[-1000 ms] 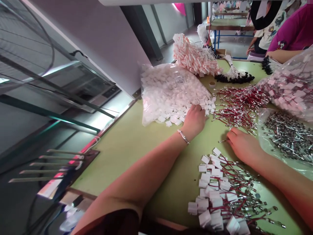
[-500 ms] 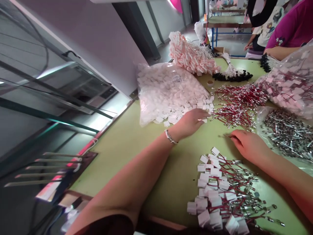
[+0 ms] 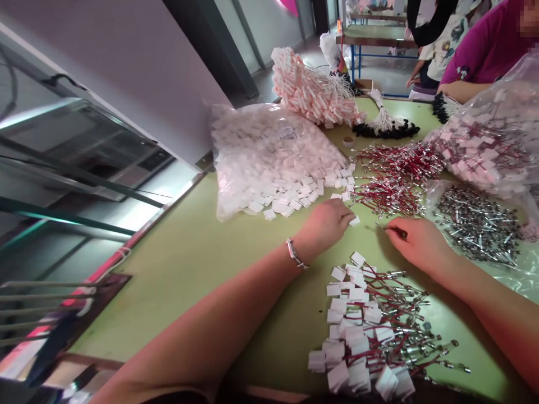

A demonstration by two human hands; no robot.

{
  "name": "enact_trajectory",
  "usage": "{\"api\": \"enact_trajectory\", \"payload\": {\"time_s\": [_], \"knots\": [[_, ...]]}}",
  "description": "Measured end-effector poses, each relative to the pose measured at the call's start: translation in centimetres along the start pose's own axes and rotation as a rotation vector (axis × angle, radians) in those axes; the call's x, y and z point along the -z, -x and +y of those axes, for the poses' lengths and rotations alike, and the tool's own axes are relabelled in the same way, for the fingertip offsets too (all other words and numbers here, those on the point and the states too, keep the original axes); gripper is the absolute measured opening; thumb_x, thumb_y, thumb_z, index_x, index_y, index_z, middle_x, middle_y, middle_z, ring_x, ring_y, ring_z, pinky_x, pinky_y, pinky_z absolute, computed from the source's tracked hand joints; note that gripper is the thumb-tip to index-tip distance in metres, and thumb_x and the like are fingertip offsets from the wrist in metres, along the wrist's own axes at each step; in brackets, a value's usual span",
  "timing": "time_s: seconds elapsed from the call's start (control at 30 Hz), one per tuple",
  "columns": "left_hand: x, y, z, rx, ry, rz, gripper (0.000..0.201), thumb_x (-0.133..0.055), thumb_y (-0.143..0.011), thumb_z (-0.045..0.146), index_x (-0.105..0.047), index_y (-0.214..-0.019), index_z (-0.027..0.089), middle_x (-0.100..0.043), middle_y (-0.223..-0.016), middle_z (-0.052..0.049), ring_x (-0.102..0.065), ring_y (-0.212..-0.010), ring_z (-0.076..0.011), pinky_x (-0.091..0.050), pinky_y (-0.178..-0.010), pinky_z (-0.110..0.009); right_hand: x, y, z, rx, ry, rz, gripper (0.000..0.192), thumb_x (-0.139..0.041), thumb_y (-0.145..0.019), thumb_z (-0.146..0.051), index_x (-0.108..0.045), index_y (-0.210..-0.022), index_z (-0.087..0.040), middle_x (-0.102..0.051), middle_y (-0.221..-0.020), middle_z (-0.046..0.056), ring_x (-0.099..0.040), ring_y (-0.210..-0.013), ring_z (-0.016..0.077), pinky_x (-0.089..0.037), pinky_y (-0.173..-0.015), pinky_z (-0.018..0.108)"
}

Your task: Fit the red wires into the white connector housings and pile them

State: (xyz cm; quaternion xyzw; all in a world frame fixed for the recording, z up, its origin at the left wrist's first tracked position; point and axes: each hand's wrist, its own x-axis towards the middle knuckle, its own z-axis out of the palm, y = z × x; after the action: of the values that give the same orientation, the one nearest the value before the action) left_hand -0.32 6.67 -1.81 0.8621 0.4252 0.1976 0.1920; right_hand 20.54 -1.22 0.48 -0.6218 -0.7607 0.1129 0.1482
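Head view, from where I stand: the left hand [image 3: 328, 229] pinches a flat, square white block [image 3: 355, 221] at its three o'clock; the right hand [image 3: 416, 241] grips a thin, shiny metal sliver [image 3: 379, 225] at its ten o'clock. Red-wired white squares [image 3: 356, 338] sprawl toward six o'clock.

Narrow, shiny silver-coloured bracelet [image 3: 295, 255] sits on left wrist [image 3: 306, 242]. Dark fabric sleeve [image 3: 179, 398] shows near left elbow [image 3: 196, 362]. Left hand [image 3: 327, 223] and right hand [image 3: 416, 241] are bare.
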Motion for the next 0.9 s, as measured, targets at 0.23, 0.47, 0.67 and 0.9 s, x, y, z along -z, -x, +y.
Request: {"api": "enact_trajectory", "payload": {"time_s": [0.23, 0.47, 0.67, 0.9], "knots": [[-0.6, 0.2, -0.5, -0.076, 0.020, -0.030, 0.018, -0.062, -0.080, 0.028, -0.071, -0.092, 0.017, -0.064, -0.087, -0.009, -0.057, -0.089, -0.0228, -0.047, -0.081, -0.036, -0.4, 0.2, 0.3, 0.056, 0.128, 0.051, 0.023, -0.048, -0.087, -0.022, -0.069, -0.079, -0.022, -0.070, -0.075, 0.003, -0.058, -0.063, 0.0161, -0.036, -0.056, 0.030], [0.0, 0.7, 1.5, 0.036, 0.565, -0.117, 0.020, -0.061, -0.080, 0.024, -0.070, -0.097, 0.018, -0.071, -0.092, -0.005, -0.062, -0.078, -0.0135, -0.053, -0.074, -0.028, -0.4, 0.6, 0.3, 0.204, 0.126, 0.239, 0.024, -0.045, -0.089, -0.021, -0.067, -0.079, -0.019, -0.067, -0.075, 0.003, -0.058, -0.066, 0.0152, -0.038, -0.059, 0.028], [0.4, 0.7, 1.8, 0.119, 0.693, -0.146, 0.020, -0.063, -0.078, 0.024, -0.071, -0.095, 0.018, -0.072, -0.091, -0.005, -0.063, -0.076, -0.0129, -0.054, -0.073, -0.028, -0.2, 0.6, 0.4, 0.252, 0.109, 0.229, 0.026, -0.045, -0.091, -0.023, -0.068, -0.082, -0.021, -0.064, -0.072, 0.002, -0.056, -0.065, 0.0141, -0.036, -0.058, 0.027], [0.4, 0.6, 2.2, 0.061, 0.685, -0.168, 0.021, -0.070, -0.072, 0.029, -0.072, -0.088, 0.015, -0.067, -0.079, -0.003, -0.057, -0.067, -0.0103, -0.050, -0.063, -0.024, -0.2, 0.9, -0.3, 0.312, 0.324, 0.210, 0.027, -0.044, -0.087, -0.014, -0.064, -0.070, -0.018, -0.059, -0.062, 0.003, -0.050, -0.057, 0.0137, -0.027, -0.053, 0.028]]}}
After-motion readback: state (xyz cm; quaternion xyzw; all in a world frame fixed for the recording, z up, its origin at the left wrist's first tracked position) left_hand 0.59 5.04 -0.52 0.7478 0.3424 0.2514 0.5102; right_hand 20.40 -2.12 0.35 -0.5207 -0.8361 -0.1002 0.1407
